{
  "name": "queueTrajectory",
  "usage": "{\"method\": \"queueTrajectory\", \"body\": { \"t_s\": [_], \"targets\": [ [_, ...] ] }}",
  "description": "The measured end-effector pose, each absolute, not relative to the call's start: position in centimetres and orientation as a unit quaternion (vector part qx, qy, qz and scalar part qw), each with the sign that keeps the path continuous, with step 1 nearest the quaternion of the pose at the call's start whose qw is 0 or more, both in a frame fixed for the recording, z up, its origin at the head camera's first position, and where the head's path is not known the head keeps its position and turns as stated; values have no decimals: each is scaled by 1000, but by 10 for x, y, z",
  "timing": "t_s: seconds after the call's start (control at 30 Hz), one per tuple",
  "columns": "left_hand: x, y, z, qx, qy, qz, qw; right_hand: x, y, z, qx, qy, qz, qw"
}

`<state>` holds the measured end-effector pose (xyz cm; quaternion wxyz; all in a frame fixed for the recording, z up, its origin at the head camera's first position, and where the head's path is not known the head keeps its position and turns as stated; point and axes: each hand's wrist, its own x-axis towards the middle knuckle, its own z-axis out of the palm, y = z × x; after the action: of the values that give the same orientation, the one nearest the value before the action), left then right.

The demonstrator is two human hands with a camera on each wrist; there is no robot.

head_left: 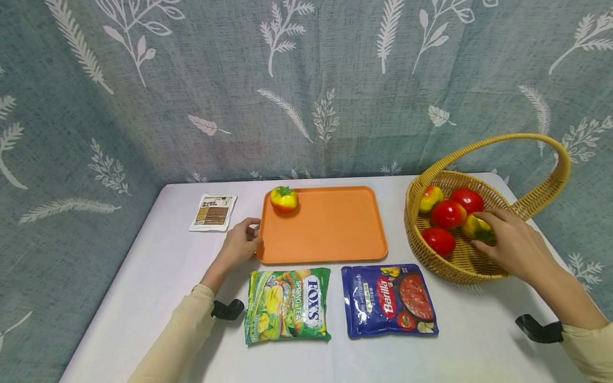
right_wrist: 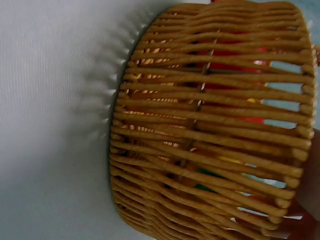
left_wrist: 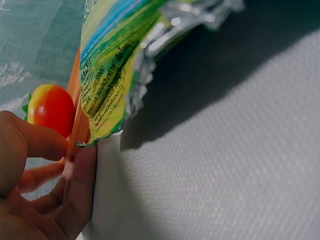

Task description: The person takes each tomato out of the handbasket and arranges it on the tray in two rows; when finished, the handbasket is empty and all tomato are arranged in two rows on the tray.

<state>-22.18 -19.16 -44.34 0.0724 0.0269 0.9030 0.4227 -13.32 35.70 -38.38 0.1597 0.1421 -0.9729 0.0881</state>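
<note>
My left hand (head_left: 249, 236) pinches the left rim of an orange tray (head_left: 335, 234); in the left wrist view the thumb (left_wrist: 30, 140) lies on the tray edge (left_wrist: 79, 125) with fingers under it. A yellow-and-red toy fruit (head_left: 284, 199) sits in the tray's far left corner. My right hand (head_left: 498, 236) reaches into a wicker basket (head_left: 460, 268) and curls its fingers round a yellow-green toy fruit (head_left: 475, 227). Three red fruits (head_left: 448, 214) and another yellow-red one (head_left: 430, 198) lie beside it. The right wrist view shows only the basket wall (right_wrist: 210, 125).
A green Fox's candy bag (head_left: 288, 305) and a blue Barilla pouch (head_left: 389, 300) lie flat in front of the tray. A small white packet (head_left: 213, 212) lies left of the tray. A patterned curtain hangs behind the white table. The basket's tall handle (head_left: 527, 141) arches overhead.
</note>
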Motion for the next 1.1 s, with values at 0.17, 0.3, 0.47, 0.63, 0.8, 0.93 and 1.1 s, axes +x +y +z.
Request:
{"method": "queueTrajectory", "body": {
  "t_s": [0.17,0.3,0.47,0.63,0.8,0.93,1.1],
  "targets": [
    [-221,-192,-443,28,902,424,71,-140,361,-388,140,-976,85,142],
    [-221,-192,-443,26,903,422,71,-145,363,-391,141,-977,85,136],
    [-222,-192,-443,22,903,423,73,-151,365,-395,138,-979,85,125],
    [-222,-192,-443,23,902,426,72,-154,369,-399,133,-980,90,113],
    [-222,-192,-445,28,901,427,67,-153,371,-401,131,-981,89,109],
    [-222,-192,-443,26,901,429,66,-152,371,-400,123,-983,88,100],
    [-222,-193,-443,25,900,429,68,-148,369,-396,111,-985,88,96]
  ]
}}
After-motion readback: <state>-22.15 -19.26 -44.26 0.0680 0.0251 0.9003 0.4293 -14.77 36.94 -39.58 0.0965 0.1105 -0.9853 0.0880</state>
